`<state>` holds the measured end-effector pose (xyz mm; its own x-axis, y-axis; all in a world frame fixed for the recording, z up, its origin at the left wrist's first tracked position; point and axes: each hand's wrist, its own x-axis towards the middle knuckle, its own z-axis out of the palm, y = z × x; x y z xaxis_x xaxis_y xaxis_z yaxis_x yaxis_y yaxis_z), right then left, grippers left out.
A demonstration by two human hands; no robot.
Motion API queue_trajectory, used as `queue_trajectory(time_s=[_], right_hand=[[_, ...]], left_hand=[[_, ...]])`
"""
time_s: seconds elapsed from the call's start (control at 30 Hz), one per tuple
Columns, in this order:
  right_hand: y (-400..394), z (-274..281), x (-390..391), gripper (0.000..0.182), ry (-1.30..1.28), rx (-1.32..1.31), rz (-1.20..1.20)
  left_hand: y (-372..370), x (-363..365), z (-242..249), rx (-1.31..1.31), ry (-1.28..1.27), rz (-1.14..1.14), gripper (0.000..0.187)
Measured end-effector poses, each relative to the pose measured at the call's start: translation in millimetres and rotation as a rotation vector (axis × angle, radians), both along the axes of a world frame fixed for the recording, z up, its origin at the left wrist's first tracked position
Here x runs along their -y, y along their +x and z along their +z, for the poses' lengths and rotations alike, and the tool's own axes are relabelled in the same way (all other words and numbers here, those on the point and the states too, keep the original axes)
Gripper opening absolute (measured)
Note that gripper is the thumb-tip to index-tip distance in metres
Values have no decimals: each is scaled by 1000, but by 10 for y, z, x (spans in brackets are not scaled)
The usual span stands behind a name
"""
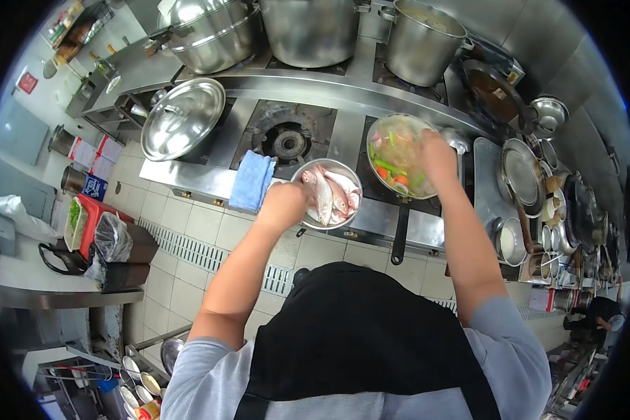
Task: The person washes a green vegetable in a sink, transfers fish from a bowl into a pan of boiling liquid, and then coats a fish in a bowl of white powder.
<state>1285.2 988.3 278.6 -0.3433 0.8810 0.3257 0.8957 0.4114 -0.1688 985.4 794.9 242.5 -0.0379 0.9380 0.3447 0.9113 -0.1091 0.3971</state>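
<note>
A metal bowl [313, 224] of small pinkish fish [334, 194] is at the stove's front edge, and my left hand [285, 204] is closed on its left rim. To its right a pan [368, 161] with a black handle [400, 234] sits on the stove, holding broth with green stalks and orange pieces. My right hand [437, 155] is closed over the pan's right side; what its fingers hold, if anything, is hidden. Left of the bowl, a blue cloth [252, 180] hangs over the stove's edge.
Large pots [308, 35] [420, 52] line the back. A metal lid [183, 119] lies at the left, beside a bare burner [288, 141]. At the right are a tray [488, 175], a ladle [455, 140] and stacked pans. Another person [598, 313] is at the far right.
</note>
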Motion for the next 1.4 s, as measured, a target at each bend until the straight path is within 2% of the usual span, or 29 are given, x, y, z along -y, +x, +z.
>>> queue_trajectory(time_s=[0.1,0.17,0.2,0.3,0.37,0.4,0.47,0.53,0.83,0.9,1.0,1.1,1.2,1.4], right_hand=[[-578,218,448,26,-217,-52,221],[-910,75,567,19,-408,-57,361],[-1055,-99,597,17,-355,-50,461],[-1527,-430,668,20,-530,65,430],[-1730,-750,676,25,-500,97,370],[-1802,-735,712,25,-503,102,378],[-1919,-712,796,30,-541,170,203],[-1976,-740,765,33,-581,182,196],[-1975,-484,761,33,-703,172,112],[-1868,-368,799,28,-595,39,253],[-1673,-70,850,22,-510,26,381],[-1493,90,969,19,-383,-51,427],[-1399,167,995,20,-368,-115,341],[-894,890,758,21,-380,-157,231]], left_hand=[[2,50,-13,59,-152,32,15],[-84,37,71,151,-46,75,15],[-128,25,84,172,-22,98,15],[-180,96,168,293,-48,139,14],[-180,179,156,350,-61,161,16],[-180,225,137,405,-74,177,17],[-213,311,32,447,-82,203,19],[-217,413,23,515,-133,255,25],[-201,623,-233,601,-172,269,25],[-190,627,-238,602,-188,262,25],[-167,650,-279,606,-202,250,26],[-175,626,-379,576,-183,212,27],[-135,603,-384,532,-200,179,27],[-178,702,-423,614,-215,198,26]])
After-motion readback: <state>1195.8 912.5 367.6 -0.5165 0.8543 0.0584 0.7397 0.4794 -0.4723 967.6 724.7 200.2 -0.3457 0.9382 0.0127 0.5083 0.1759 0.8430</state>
